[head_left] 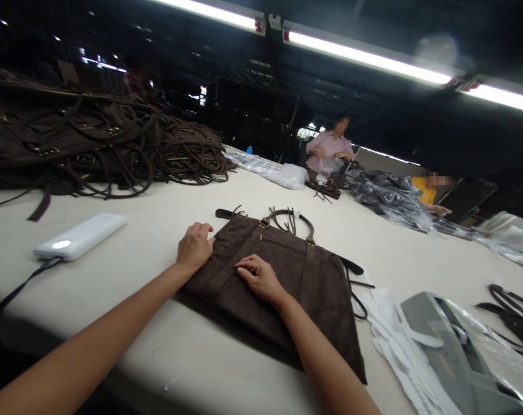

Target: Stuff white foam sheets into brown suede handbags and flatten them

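Note:
A dark brown handbag (282, 262) lies flat before me, its carrying handle (305, 222) and loose straps pointing away. Buckles and a zip pocket show on its upper face. My left hand (195, 246) is at the bag's left edge, thumb against the side, fingers curved with a gap to the thumb. Over the bag's front panel is my right hand (261, 279), its thumb and fingertips brought close together in a pinch. Anything between those fingertips is too small to make out.
Brown bags (92, 138) are heaped at the back left. A white power bank (82, 236) with a cable lies left. On the right are a grey dispenser (451, 346) and white strips (391, 323). Two people work beyond, near plastic-wrapped goods (386, 190).

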`<state>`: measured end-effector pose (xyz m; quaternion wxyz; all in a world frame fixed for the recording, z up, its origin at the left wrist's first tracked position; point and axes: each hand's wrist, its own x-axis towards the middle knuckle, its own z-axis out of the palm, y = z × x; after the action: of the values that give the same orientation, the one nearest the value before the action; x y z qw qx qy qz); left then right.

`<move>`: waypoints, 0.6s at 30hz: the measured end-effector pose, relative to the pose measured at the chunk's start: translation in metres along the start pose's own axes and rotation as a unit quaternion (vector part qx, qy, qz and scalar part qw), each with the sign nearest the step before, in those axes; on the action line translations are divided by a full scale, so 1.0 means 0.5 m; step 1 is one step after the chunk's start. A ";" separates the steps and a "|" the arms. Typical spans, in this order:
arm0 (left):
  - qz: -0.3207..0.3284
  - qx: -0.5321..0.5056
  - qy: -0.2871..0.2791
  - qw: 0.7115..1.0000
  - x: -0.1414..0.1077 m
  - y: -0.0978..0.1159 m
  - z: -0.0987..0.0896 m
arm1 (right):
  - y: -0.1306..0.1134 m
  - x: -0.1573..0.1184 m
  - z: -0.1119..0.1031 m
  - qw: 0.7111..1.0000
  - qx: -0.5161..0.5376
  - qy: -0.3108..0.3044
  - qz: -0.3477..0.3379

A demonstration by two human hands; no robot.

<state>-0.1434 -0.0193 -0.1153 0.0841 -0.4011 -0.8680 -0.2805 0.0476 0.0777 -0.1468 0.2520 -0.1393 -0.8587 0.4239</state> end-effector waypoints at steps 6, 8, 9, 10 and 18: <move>0.277 -0.093 0.021 0.956 -0.053 0.053 -0.024 | 0.009 0.012 -0.001 1.000 -0.002 0.020 0.015; 0.339 -0.099 -0.035 0.935 -0.062 0.048 -0.005 | 0.013 0.017 -0.002 0.999 -0.016 0.021 0.027; 0.355 -0.095 -0.061 0.928 -0.063 0.041 0.007 | 0.015 0.019 -0.003 0.999 -0.028 0.020 0.032; 0.363 -0.091 -0.083 0.924 -0.062 0.033 0.021 | 0.016 0.019 -0.004 0.998 -0.043 0.018 0.036; 0.405 -0.023 -0.225 0.886 -0.026 -0.016 0.059 | -0.011 -0.076 -0.057 0.969 -0.234 0.056 0.057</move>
<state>-0.1385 -0.0156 -0.1480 -0.0162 -0.7716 -0.6193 -0.1443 0.0946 0.0758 -0.1397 0.2356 -0.2661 -0.9093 0.2165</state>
